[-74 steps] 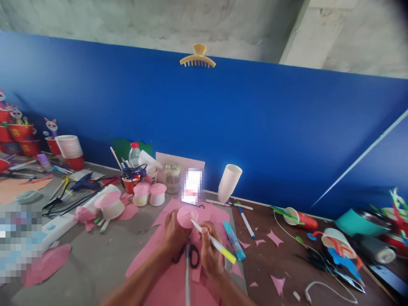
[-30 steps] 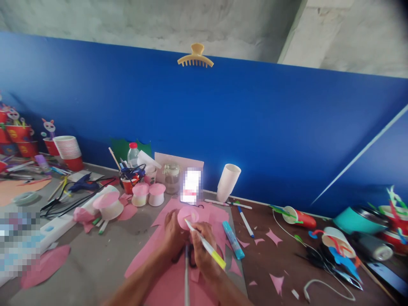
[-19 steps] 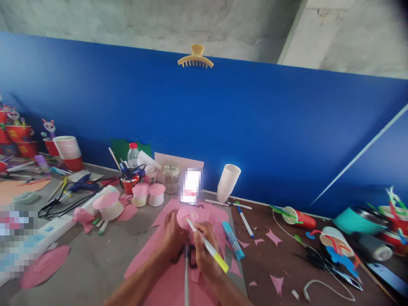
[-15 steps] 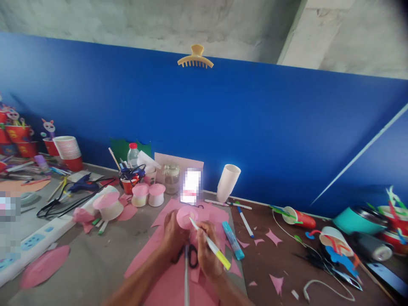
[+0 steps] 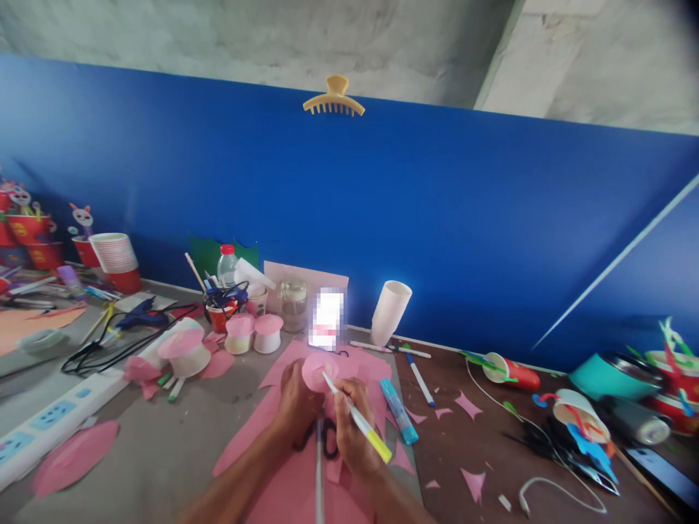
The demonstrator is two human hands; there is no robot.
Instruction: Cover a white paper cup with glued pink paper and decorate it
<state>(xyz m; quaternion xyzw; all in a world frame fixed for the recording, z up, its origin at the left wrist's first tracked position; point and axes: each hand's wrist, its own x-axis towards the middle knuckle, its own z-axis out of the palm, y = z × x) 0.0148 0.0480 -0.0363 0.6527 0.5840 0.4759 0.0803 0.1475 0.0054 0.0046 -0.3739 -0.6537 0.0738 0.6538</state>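
My left hand (image 5: 295, 397) is closed on the edge of a round pink paper disc (image 5: 312, 369), which it holds up over the pink paper sheets (image 5: 256, 429). A white marker (image 5: 356, 416) with a yellow end is pinched in my right hand (image 5: 354, 437), and its tip meets the disc near the middle. Faint yellowish marks show around that tip. Below my hands lie black-handled scissors (image 5: 330, 439), partly hidden by my fingers. To the right of my right hand rests a light blue highlighter-like tube (image 5: 399, 412).
Behind the disc stands a lit, blurred phone (image 5: 326, 320) beside a glass jar (image 5: 294, 304). White cups with pink tops (image 5: 267, 335) sit to the left, near a power strip (image 5: 60, 422). A tilted paper cup (image 5: 391, 311) leans by the blue partition (image 5: 437, 204). Pink scraps (image 5: 468, 405) lie at right.
The marker and my right hand have shifted slightly left over the disc. At the far right, a white cup with red and blue pieces has moved a little.
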